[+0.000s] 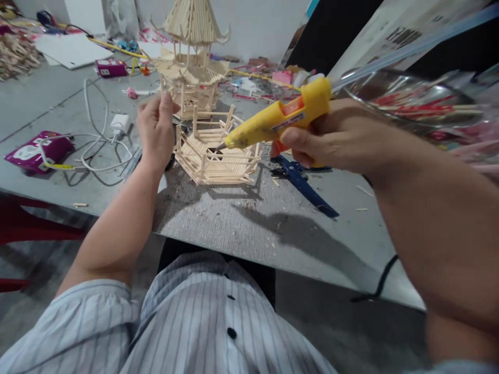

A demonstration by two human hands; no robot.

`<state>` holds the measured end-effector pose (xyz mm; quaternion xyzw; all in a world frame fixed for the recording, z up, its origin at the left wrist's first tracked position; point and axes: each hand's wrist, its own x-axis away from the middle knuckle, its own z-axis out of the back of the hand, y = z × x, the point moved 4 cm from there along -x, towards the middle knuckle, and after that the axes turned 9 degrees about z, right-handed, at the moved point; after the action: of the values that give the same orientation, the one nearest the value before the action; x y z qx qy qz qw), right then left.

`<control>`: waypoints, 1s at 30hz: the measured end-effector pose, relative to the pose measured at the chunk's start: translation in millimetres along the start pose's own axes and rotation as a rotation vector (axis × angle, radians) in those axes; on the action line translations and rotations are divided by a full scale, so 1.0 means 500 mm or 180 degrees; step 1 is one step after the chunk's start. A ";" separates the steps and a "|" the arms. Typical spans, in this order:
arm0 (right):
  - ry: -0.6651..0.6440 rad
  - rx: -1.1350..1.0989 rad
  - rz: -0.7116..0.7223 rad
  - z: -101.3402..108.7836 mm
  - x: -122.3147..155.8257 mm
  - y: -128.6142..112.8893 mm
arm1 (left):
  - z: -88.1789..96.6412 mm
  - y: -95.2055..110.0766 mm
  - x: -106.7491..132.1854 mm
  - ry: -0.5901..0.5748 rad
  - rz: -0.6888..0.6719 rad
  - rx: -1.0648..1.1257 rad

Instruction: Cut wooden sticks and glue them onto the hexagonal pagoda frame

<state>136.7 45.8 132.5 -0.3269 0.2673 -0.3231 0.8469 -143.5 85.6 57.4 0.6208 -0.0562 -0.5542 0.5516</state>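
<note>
My right hand (331, 135) is wrapped round a yellow hot glue gun (268, 122) with a clear glue stick (390, 49) trailing from its back. The gun's nozzle points down to the left, over the middle of a many-sided base of thin wooden sticks (230, 174) with upright posts and rails. At the left of this base my left hand (156, 122) is raised with its fingers closed. What they hold, if anything, is hidden. Directly behind the base stands a wooden-stick pagoda model (191, 67) with a pointed roof.
Blue-handled pliers (304, 187) lie right of the base. Two purple boxes (39, 150), a white charger (120, 124) and looped cable lie at left. A bowl of red-and-tan sticks (413, 98) stands at right. The table's front edge (234, 254) runs close to my body.
</note>
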 end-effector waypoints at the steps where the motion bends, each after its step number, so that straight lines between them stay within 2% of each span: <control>1: 0.0022 -0.0069 -0.0095 -0.003 -0.006 0.001 | -0.001 0.004 0.003 0.0039 0.0089 -0.0136; 4: 0.0372 -0.0584 -0.0452 -0.002 -0.015 0.014 | -0.001 0.018 0.010 0.0027 0.0221 -0.0506; 7: 0.0676 -0.1093 -0.0550 0.000 -0.020 0.024 | -0.003 0.026 0.014 -0.0103 0.0263 -0.0714; 11: 0.0457 -0.0688 -0.0439 -0.014 -0.030 0.019 | -0.005 0.027 0.017 -0.0196 0.0353 -0.0836; 15: 0.0294 -0.0389 -0.0140 -0.028 -0.041 0.001 | -0.004 0.030 0.018 -0.0007 0.0348 -0.0732; 18: 0.0341 -0.0565 -0.0157 -0.032 -0.045 -0.003 | -0.004 0.033 0.017 0.0107 0.0345 -0.0681; 22: 0.0360 -0.0874 -0.0408 -0.034 -0.044 0.004 | -0.005 0.035 0.017 0.0001 0.0409 -0.0861; 26: 0.0543 -0.1234 -0.0536 -0.026 -0.039 0.024 | -0.006 0.039 0.019 -0.0175 0.0393 -0.1013; 30: 0.0660 -0.1276 -0.0488 -0.021 -0.041 0.053 | -0.004 0.039 0.019 -0.0126 0.0476 -0.0954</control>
<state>126.3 71.9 111.6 -0.4729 0.3860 -0.3587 0.7061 -127.5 73.0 65.8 0.5146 -0.0298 -0.5259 0.6765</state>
